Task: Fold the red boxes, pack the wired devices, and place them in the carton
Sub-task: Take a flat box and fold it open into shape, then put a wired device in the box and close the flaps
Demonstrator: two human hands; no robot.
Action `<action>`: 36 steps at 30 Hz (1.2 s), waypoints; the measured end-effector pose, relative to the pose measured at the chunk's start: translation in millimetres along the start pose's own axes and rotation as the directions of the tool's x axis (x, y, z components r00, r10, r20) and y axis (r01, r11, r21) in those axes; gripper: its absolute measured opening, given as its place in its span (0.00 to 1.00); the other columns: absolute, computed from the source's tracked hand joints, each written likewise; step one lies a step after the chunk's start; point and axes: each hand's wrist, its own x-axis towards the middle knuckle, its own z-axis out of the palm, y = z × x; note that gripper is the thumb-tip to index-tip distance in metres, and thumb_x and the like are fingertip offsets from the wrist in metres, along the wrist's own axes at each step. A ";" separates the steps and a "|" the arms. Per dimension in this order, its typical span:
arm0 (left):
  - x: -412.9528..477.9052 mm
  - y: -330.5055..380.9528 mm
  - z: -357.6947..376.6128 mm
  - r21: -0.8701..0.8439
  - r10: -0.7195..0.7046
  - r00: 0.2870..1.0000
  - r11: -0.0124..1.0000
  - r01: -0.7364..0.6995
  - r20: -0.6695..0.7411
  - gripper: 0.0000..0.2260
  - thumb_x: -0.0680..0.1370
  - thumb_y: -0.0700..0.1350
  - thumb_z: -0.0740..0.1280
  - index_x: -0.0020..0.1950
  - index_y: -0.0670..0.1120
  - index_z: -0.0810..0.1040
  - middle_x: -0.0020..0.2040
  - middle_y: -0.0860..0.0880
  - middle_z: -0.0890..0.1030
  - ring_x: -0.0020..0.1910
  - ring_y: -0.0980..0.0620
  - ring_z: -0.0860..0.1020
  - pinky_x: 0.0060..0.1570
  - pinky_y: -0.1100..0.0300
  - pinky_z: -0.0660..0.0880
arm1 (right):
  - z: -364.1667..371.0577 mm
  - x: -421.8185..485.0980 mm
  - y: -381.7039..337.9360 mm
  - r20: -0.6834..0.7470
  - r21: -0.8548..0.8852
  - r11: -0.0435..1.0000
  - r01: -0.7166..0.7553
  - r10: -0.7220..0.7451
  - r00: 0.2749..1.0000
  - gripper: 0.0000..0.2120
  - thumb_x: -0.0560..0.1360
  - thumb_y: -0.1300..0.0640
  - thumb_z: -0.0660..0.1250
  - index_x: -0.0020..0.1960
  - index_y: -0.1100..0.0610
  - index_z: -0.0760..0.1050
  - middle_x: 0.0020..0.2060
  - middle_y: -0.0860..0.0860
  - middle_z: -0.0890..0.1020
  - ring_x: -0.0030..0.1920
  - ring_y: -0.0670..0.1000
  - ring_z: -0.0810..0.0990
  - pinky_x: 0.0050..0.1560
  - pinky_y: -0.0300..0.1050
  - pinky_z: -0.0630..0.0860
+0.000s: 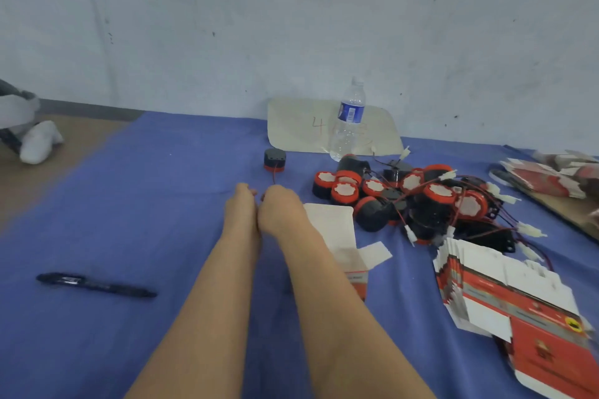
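Head view: your left hand [241, 209] and right hand [280, 208] touch side by side in the middle of the blue cloth [129, 204], the right pinching the red wire [274, 175] of a lone device [275, 157]; the left's grip cannot be told. An open red box [335, 227] lies beside your right wrist, with a device pile [405, 201] toward the right edge.

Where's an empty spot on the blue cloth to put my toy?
The biggest bare patch of cloth is on the left, between the pen and the wall. There's more on this side of the pen. The right is crowded: the pile of devices, the stack of flat boxes.
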 end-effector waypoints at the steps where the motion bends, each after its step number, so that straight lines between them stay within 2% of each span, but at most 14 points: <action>1: 6.7 0.2 -0.9 -0.011 -0.012 1.000 1.000 0.012 -0.009 0.11 0.79 0.42 0.55 0.38 0.42 0.71 0.32 0.47 0.73 0.32 0.50 0.68 0.32 0.59 0.64 | 7.4 14.2 -0.9 0.037 -0.022 0.999 -0.036 0.037 0.999 0.13 0.78 0.62 0.56 0.60 0.63 0.72 0.61 0.61 0.75 0.63 0.61 0.71 0.53 0.47 0.68; 3: 19.8 -0.2 -2.8 -0.015 -0.023 0.999 1.000 0.022 -0.028 0.13 0.79 0.41 0.55 0.34 0.45 0.65 0.29 0.49 0.69 0.29 0.51 0.65 0.31 0.60 0.62 | 19.0 39.0 -0.9 0.081 -0.034 0.994 -0.102 0.104 0.991 0.12 0.78 0.60 0.57 0.60 0.61 0.71 0.63 0.62 0.72 0.64 0.61 0.69 0.51 0.47 0.66; 5: 28.8 0.8 -2.3 0.013 -0.019 0.999 1.000 0.020 -0.044 0.11 0.79 0.42 0.56 0.36 0.45 0.66 0.32 0.49 0.68 0.30 0.51 0.65 0.31 0.59 0.61 | 26.1 57.8 0.9 0.130 -0.075 0.984 -0.161 0.170 0.977 0.14 0.79 0.56 0.58 0.62 0.60 0.70 0.65 0.62 0.70 0.66 0.61 0.66 0.56 0.49 0.67; 9: 36.1 1.6 1.9 0.062 -0.042 0.999 0.997 0.044 -0.031 0.09 0.80 0.44 0.56 0.39 0.46 0.66 0.38 0.48 0.67 0.42 0.49 0.67 0.42 0.57 0.66 | 36.6 70.6 10.8 0.201 -0.159 0.959 -0.235 0.265 0.943 0.17 0.78 0.54 0.61 0.65 0.59 0.68 0.67 0.59 0.66 0.68 0.60 0.63 0.64 0.52 0.66; 13: 33.3 -3.7 2.1 0.083 -0.067 0.998 0.994 0.066 0.000 0.09 0.79 0.43 0.56 0.39 0.46 0.67 0.44 0.45 0.70 0.45 0.49 0.68 0.44 0.55 0.66 | 41.4 58.2 14.5 -0.011 -0.113 0.984 -0.141 0.141 0.990 0.14 0.79 0.59 0.56 0.62 0.61 0.69 0.63 0.61 0.70 0.64 0.60 0.67 0.58 0.49 0.68; 15: 31.2 -4.2 0.5 0.085 -0.059 0.998 0.995 0.059 -0.002 0.10 0.79 0.43 0.56 0.38 0.45 0.68 0.41 0.45 0.72 0.40 0.48 0.70 0.41 0.57 0.67 | 36.4 53.4 10.8 -0.098 -0.062 0.995 -0.081 0.075 0.992 0.12 0.79 0.60 0.56 0.61 0.62 0.69 0.60 0.61 0.74 0.61 0.60 0.71 0.50 0.46 0.67; 17: 27.8 -2.6 -2.1 0.053 -0.058 0.998 0.997 0.058 0.000 0.12 0.80 0.44 0.56 0.37 0.45 0.67 0.36 0.48 0.70 0.37 0.48 0.70 0.37 0.58 0.65 | 20.1 49.1 3.2 -0.194 0.110 0.993 -0.038 0.059 0.979 0.13 0.79 0.61 0.58 0.62 0.63 0.67 0.57 0.60 0.76 0.57 0.60 0.75 0.45 0.45 0.66; 20: 19.9 0.7 -4.7 -0.022 -0.069 0.997 0.997 0.070 0.016 0.08 0.80 0.46 0.57 0.42 0.47 0.69 0.42 0.49 0.70 0.49 0.47 0.71 0.43 0.55 0.68 | -20.0 35.0 -7.1 -0.346 0.389 0.916 0.101 0.044 0.937 0.10 0.77 0.61 0.60 0.58 0.61 0.67 0.44 0.55 0.77 0.47 0.57 0.76 0.41 0.47 0.70; 22: 13.3 2.9 -4.8 -0.068 -0.067 0.997 0.995 0.069 0.034 0.06 0.79 0.48 0.59 0.51 0.47 0.70 0.51 0.47 0.71 0.52 0.46 0.72 0.50 0.52 0.68 | -50.1 19.4 -9.2 -0.442 0.549 0.806 0.222 0.055 0.895 0.08 0.76 0.61 0.59 0.55 0.58 0.70 0.37 0.51 0.76 0.40 0.53 0.76 0.40 0.46 0.73; 24: 1.8 5.9 -5.2 -0.128 -0.093 0.995 0.987 0.098 0.045 0.11 0.79 0.51 0.61 0.58 0.46 0.70 0.55 0.46 0.73 0.48 0.47 0.75 0.51 0.50 0.69 | -77.9 -2.8 -5.8 -0.480 0.680 0.655 0.329 0.059 0.875 0.07 0.77 0.63 0.58 0.51 0.56 0.73 0.35 0.51 0.78 0.36 0.48 0.76 0.37 0.39 0.74; 28: -23.9 12.5 -9.0 -0.422 -0.136 0.980 0.888 0.184 0.142 0.17 0.76 0.50 0.69 0.59 0.44 0.69 0.55 0.42 0.75 0.48 0.45 0.80 0.47 0.50 0.79 | -106.0 -40.1 10.6 -0.407 0.902 0.187 0.389 0.069 0.911 0.11 0.78 0.64 0.58 0.44 0.58 0.79 0.30 0.50 0.80 0.31 0.45 0.77 0.35 0.35 0.76; 29: -33.7 12.4 -8.9 -0.421 -0.126 0.972 0.885 0.201 0.199 0.16 0.76 0.48 0.70 0.58 0.43 0.70 0.53 0.41 0.77 0.47 0.45 0.81 0.44 0.53 0.80 | -108.2 -48.2 17.4 -0.380 0.924 0.079 0.374 0.087 0.921 0.10 0.78 0.64 0.59 0.44 0.58 0.79 0.30 0.50 0.81 0.32 0.45 0.78 0.36 0.35 0.76; 32: -62.4 5.8 -3.7 -0.230 -0.051 0.914 0.961 0.155 0.402 0.11 0.77 0.49 0.68 0.49 0.42 0.77 0.38 0.45 0.84 0.36 0.49 0.83 0.39 0.58 0.79 | -106.4 -68.8 42.9 -0.299 0.923 -0.197 0.329 0.167 0.940 0.07 0.79 0.61 0.62 0.48 0.59 0.79 0.34 0.50 0.84 0.37 0.45 0.83 0.40 0.35 0.78; 36: -95.7 -8.9 2.8 -0.070 -0.048 0.779 0.991 0.117 0.625 0.17 0.71 0.56 0.69 0.45 0.44 0.86 0.44 0.44 0.85 0.42 0.49 0.85 0.38 0.58 0.81 | -90.0 -90.9 76.9 -0.227 0.833 -0.429 0.350 0.312 0.923 0.07 0.80 0.63 0.61 0.55 0.63 0.76 0.45 0.55 0.84 0.46 0.48 0.83 0.41 0.37 0.80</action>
